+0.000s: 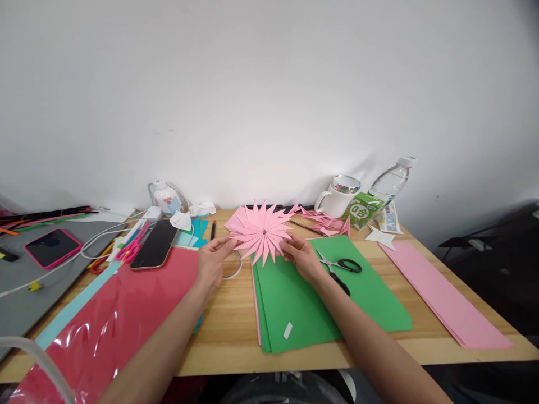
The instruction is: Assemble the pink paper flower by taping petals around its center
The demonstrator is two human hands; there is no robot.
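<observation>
Between my two hands is a pink folded-paper star flower (264, 232), its many pointed petals fanned around a small central hole. My left hand (214, 257) pinches its left edge, and my right hand (301, 255) grips the lower right petals. It is held up above the table. Green paper sheets (311, 308) lie beneath my right hand and forearm. Black-handled scissors (343, 269) rest on them, just right of my right hand. Behind the flower, more pink paper (236, 220) shows, partly hidden.
Left are red paper in clear film (126, 308), a phone (155, 244), pink scissors (133, 244) and a white bottle (166, 196). At the back right stand a mug (337, 196), a green carton (362, 210) and a water bottle (391, 179). Pink strips (446, 297) lie right.
</observation>
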